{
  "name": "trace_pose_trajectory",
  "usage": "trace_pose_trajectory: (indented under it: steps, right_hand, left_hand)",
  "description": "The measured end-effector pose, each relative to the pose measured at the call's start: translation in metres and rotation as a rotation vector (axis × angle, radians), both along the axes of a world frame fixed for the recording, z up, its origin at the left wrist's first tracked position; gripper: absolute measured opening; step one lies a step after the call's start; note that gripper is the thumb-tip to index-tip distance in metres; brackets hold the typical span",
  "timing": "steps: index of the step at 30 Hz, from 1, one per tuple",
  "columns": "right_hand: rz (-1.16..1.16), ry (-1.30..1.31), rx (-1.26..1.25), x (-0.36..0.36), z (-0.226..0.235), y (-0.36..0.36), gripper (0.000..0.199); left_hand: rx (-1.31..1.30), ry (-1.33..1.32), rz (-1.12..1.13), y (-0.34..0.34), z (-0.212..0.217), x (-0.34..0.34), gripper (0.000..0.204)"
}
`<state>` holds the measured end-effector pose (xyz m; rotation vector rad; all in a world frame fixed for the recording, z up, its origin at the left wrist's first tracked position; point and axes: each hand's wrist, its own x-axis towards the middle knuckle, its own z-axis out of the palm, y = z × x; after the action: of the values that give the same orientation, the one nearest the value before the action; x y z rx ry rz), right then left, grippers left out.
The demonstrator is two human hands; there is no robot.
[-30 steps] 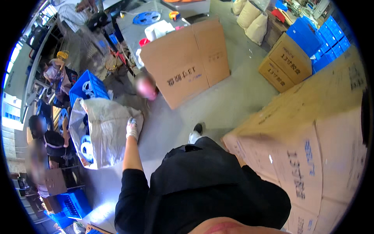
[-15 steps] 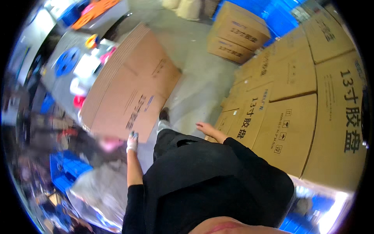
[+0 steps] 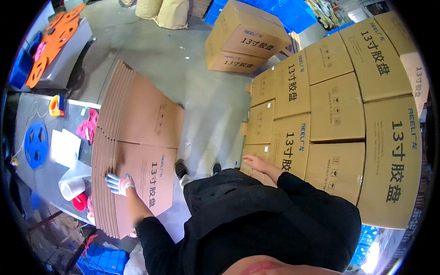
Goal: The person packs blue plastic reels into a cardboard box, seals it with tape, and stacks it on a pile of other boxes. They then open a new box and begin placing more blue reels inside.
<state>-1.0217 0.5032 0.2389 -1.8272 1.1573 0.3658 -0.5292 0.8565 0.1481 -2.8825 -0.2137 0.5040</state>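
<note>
Your left hand, in a pale glove, lies flat and open on a stack of flattened cardboard boxes, fingers spread across the top sheet near its left edge; it grips nothing. Those flat sheets lean against a grey worktable to your left and stand on the concrete floor. Your right hand is bare and open, reaching forward to the wall of stacked cartons on your right, near or touching a lower carton. On the worktable sit a blue reel, a white tape roll and a pink cloth.
</note>
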Motion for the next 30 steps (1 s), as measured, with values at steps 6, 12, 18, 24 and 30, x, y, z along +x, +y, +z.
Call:
trace_pose_trajectory:
  steps: [6,12,18,24,30]
  right_hand:
    - [0.281,0.132,0.199,-0.027,-0.009,-0.007,0.046]
    - [0.182,0.101,-0.08,-0.029,0.027,-0.134,0.047]
    - [0.152,0.086,-0.15,-0.088,-0.022,-0.223,0.042]
    - [0.132,-0.162,-0.223,0.005,0.017,-0.335,0.038]
    - [-0.311,-0.568,0.287,0.243,0.113,-0.342,0.096]
  left_hand:
    - [-0.254,-0.691,-0.695,-0.03,0.025,-0.096,0.068]
    - [-0.53,0.085,-0.818,-0.21,0.11,-0.144,0.06]
    - [-0.329,0.427,-0.81,-0.301,0.157,-0.197,0.053]
    - [-0.244,0.53,-0.675,-0.354,0.205,-0.215,0.047]
    - [-0.119,0.553,-0.734,-0.456,0.241,-0.212,0.044]
